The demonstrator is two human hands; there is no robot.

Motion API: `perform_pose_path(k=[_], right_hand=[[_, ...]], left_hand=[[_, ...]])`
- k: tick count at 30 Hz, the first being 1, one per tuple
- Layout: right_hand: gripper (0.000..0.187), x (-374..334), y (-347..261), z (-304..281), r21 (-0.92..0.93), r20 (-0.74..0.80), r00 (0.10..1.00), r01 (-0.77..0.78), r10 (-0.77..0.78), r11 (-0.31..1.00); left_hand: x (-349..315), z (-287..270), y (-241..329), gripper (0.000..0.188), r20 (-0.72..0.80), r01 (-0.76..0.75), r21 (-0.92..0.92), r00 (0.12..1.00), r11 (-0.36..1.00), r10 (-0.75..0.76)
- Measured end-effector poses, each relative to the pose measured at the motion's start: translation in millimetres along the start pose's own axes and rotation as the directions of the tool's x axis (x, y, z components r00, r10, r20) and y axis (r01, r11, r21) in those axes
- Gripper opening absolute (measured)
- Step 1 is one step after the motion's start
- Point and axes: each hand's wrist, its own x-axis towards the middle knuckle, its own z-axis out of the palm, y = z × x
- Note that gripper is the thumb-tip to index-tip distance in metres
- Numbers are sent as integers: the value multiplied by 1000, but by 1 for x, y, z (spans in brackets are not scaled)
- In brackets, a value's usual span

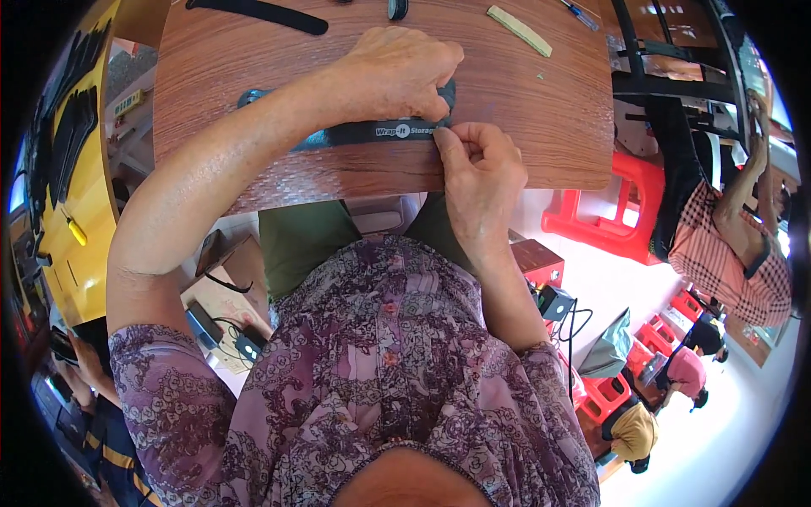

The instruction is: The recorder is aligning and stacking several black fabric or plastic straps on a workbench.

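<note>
A dark grey-blue fabric strap (359, 133) with white print lies across the wooden table in front of me. My left hand (401, 72) reaches over it from the left, fingers curled down and closed on its dark right end. Just nearer to me, my right hand (486, 173) pinches the strap's near edge between thumb and index finger. The left forearm covers part of the strap; a bluish rounded piece (249, 97) shows behind that arm. I cannot tell whether it belongs to the same strap.
On the brown table (557, 127) lie a black strap (262, 12), a pale yellow strip (519, 31) and a blue pen (581, 14). A yellow table (84, 275) with black straps stands at left. At right are a red stool (604, 218) and a person in a checked shirt (718, 253).
</note>
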Motion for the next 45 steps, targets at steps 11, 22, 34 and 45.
perform_pose_path(k=[11,22,34,45], right_hand=[[16,5,5,16,-39,-129,966,222,-225,974],[20,7,9,22,10,-133,931,345,-341,939],[18,4,1,6,-40,8,972,234,-234,971],[13,16,-2,2,41,143,989,-33,27,999]], left_hand=[[1,-4,7,27,-28,25,4,999,1000,-25],[2,1,0,34,-27,18,-8,999,1000,-18],[-2,1,-5,33,-40,-31,-46,999,998,29],[1,0,0,32,-28,-17,-18,999,1000,16]])
